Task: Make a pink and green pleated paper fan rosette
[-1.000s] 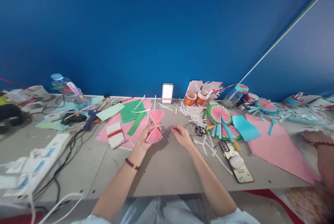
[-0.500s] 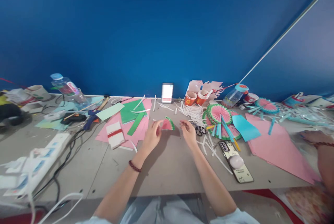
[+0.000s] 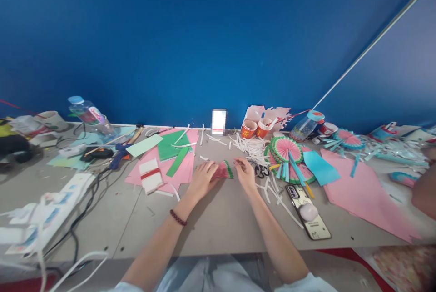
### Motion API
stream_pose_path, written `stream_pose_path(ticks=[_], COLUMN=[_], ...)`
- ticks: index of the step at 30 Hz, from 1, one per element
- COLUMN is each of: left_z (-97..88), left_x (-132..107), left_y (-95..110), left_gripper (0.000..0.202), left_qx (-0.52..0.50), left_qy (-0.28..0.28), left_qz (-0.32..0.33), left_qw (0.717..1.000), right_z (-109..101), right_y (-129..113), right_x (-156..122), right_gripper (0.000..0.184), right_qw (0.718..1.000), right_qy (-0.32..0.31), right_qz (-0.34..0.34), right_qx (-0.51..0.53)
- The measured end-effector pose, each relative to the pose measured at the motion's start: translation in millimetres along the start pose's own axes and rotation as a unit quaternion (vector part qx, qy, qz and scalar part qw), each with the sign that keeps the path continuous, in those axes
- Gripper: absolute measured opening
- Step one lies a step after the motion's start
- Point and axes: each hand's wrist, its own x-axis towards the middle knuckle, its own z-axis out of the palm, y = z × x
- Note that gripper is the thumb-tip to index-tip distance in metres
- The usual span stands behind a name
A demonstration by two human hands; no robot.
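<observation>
A small pleated paper fan (image 3: 224,170), pink with a green edge, lies low over the table in front of me. My left hand (image 3: 204,177) covers its left part, the fingers pressed down on it, and the pleats stick out to the right. My right hand (image 3: 244,173) hovers just right of the fan, apart from it. Its fingers are drawn together at the tips; whether anything small is between them I cannot make out. Black-handled scissors (image 3: 262,171) lie beside my right hand, near white paper strips (image 3: 254,149).
Finished watermelon-patterned paper fans (image 3: 285,150) and a phone (image 3: 309,217) lie to the right. Red paper cups (image 3: 249,129) stand behind. Pink sheets (image 3: 361,192), green paper (image 3: 173,143) and a white bundle (image 3: 150,176) surround the workspace. Another person's arm (image 3: 424,194) is at the far right.
My left hand has gone from pinching the fan's end to lying over it, and the fan has lowered slightly rightward, its pleats drawn closer. The other person's hand has shifted.
</observation>
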Motion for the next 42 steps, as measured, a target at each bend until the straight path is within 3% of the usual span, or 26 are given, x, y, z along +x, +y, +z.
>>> stream_pose_path(ticks=[3,7,10,12,15,18,24,32,38,42], left_z=[-23.6,-69.6,-97.0,-105.7,-103.7,-90.4,-68.9,-75.4,-86.0,-92.6], left_x=[2.3,-5.8,-22.7,-36.7,-56.3,-69.2,-79.4,-84.3,-75.6,-58.6], left_y=[-2.9,-17.5,-36.1,-47.7,-58.9,-63.2,-69.4,-71.2,-75.1,-63.4], left_gripper=[0.037,0.028,0.033,0.041,0.062,0.075,0.076,0.073,0.079,0.078], left_qx=[0.011,0.073,0.164,0.225,0.307,0.317,0.284,0.221,0.169,0.128], left_qy=[0.024,-0.006,0.023,0.038,0.043,0.034,0.064,0.093,0.238,0.284], left_qz=[-0.022,-0.139,-0.286,-0.333,-0.364,-0.4,-0.421,-0.461,-0.399,-0.291], left_qw=[0.999,0.988,0.944,0.915,0.878,0.86,0.859,0.854,0.869,0.905], right_z=[0.8,1.9,2.3,2.5,3.0,3.5,4.5,5.8,5.1,5.3], right_y=[-0.2,-0.1,0.2,0.0,-0.5,-0.1,3.4,0.1,-6.2,-9.9], right_x=[0.0,-0.6,-1.7,-2.6,-3.7,-3.8,-2.7,-4.8,-6.5,-8.0], right_gripper=[0.022,0.023,0.023,0.023,0.023,0.023,0.024,0.022,0.022,0.022], right_qw=[1.0,1.0,1.0,1.0,0.999,0.999,0.999,0.999,0.999,0.998], right_qy=[0.0,-0.006,-0.014,-0.025,-0.031,-0.03,-0.029,-0.041,-0.04,-0.049], right_qz=[0.0,-0.001,-0.001,-0.002,-0.008,-0.016,-0.028,-0.025,-0.023,-0.036], right_qx=[-0.009,-0.009,-0.008,-0.012,-0.021,-0.027,-0.032,-0.02,-0.015,-0.022])
